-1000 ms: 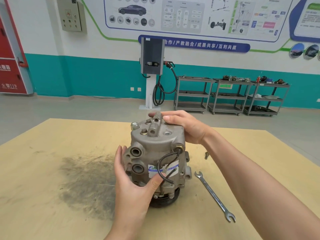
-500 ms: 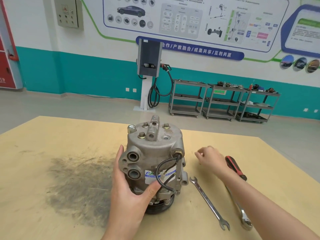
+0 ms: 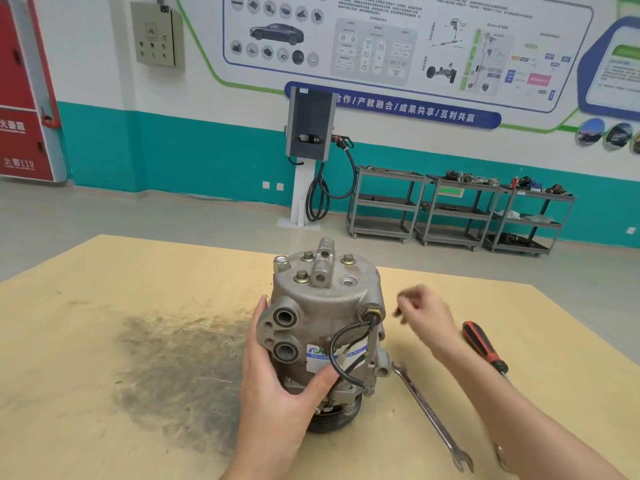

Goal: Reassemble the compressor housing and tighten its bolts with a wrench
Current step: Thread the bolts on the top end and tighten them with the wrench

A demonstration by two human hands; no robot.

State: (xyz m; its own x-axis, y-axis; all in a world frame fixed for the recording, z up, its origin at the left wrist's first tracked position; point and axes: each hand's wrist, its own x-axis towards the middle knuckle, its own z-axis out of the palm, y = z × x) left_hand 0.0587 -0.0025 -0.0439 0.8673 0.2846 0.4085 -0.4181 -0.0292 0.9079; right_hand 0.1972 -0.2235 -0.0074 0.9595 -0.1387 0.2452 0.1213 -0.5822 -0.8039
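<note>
The grey compressor (image 3: 325, 306) stands upright on its black pulley in the middle of the wooden table (image 3: 86, 292). Three bolts (image 3: 302, 276) sit in its top cover, and one bolt hole (image 3: 347, 281) shows empty. My left hand (image 3: 277, 386) grips the lower left side of the housing, thumb across the label. My right hand (image 3: 429, 320), blurred, hovers just right of the housing and pinches a small dark bolt (image 3: 397, 311) at its fingertips. An open-ended wrench (image 3: 426, 410) lies on the table right of the compressor.
A tool with a red and black handle (image 3: 483, 344) lies further right, its metal end partly under my right forearm. A dark greasy stain (image 3: 180, 368) covers the table left of the compressor. Metal shelf carts (image 3: 450, 213) and a charging post (image 3: 308, 133) stand by the far wall.
My right hand left the compressor's top, reached to the table at the right and now holds a small bolt lifted near the housing. My left hand kept its grip.
</note>
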